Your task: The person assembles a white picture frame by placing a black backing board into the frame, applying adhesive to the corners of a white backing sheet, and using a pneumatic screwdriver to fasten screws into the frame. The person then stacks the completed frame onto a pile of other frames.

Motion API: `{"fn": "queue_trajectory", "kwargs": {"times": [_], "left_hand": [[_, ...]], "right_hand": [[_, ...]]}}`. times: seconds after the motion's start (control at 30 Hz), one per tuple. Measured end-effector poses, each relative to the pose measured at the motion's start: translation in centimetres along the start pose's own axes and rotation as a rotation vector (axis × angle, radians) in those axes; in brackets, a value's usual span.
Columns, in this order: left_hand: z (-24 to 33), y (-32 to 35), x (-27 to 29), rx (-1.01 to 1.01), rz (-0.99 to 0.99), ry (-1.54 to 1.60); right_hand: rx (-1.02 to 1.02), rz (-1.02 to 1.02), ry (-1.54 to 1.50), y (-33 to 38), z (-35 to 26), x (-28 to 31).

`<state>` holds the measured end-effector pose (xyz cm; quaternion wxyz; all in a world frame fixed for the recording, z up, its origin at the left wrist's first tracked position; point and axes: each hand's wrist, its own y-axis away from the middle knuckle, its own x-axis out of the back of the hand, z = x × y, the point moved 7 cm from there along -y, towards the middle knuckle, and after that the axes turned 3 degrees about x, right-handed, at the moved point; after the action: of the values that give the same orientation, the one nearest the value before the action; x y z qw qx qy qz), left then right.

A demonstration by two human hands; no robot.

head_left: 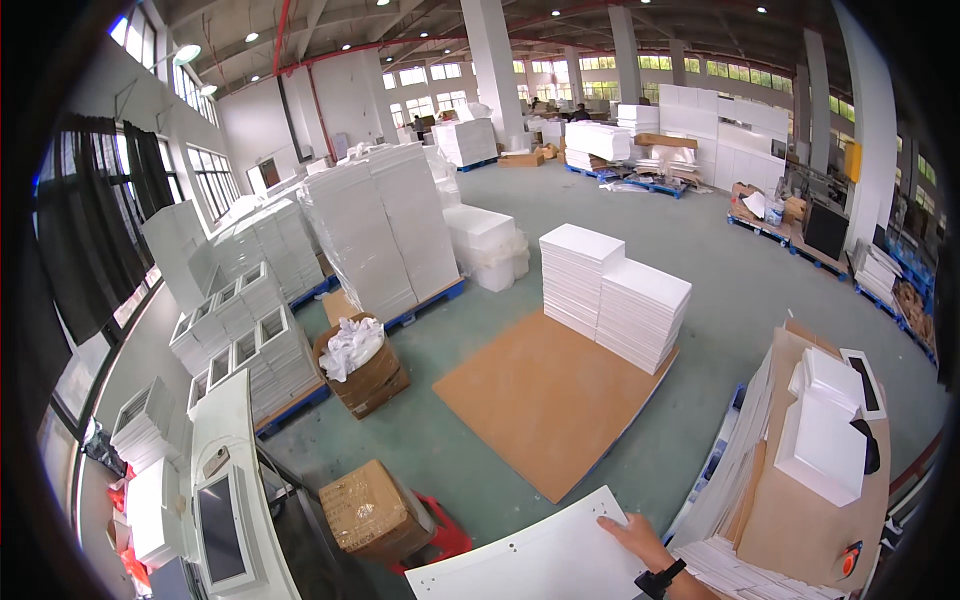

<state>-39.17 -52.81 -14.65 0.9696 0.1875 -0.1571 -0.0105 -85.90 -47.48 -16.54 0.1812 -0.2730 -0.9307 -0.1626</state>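
At the lower edge, my right hand point(640, 543) grips the right edge of a flat white panel point(540, 557), fingers closed round its corner. Small dark holes dot the panel near its borders. A dark band circles my right wrist. My left hand is out of sight. Beyond the panel, a brown cardboard sheet point(530, 400) lies on the floor, with two neat stacks of white boards point(640, 310) standing at its far right side. The panel's near side is cut off by the frame.
To the right, a cardboard-topped pile point(800, 520) bears white boards point(825, 440) and a small orange-and-black tool point(850, 560). Left of the panel, a taped carton point(370, 505) sits on a red stool point(445, 530). A carton of white wrapping point(365, 380) and tall white stacks point(380, 230) stand farther off.
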Motion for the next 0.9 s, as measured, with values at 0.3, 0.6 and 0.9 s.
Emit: {"fn": "queue_trajectory", "kwargs": {"times": [0.3,0.6,0.9], "left_hand": [[8.5,-7.1,-12.2,0.043,-0.312,0.501],[19.8,-10.6,-27.3,0.418,-0.599,0.851],[28.2,-20.8,-39.9,0.277,-0.723,0.915]], "right_hand": [[0.598,0.124,0.093,2.3,-15.5,14.7],[1.377,0.101,0.679,3.9,-25.9,17.5],[0.985,0.217,0.7,-8.3,-21.9,22.7]]}}
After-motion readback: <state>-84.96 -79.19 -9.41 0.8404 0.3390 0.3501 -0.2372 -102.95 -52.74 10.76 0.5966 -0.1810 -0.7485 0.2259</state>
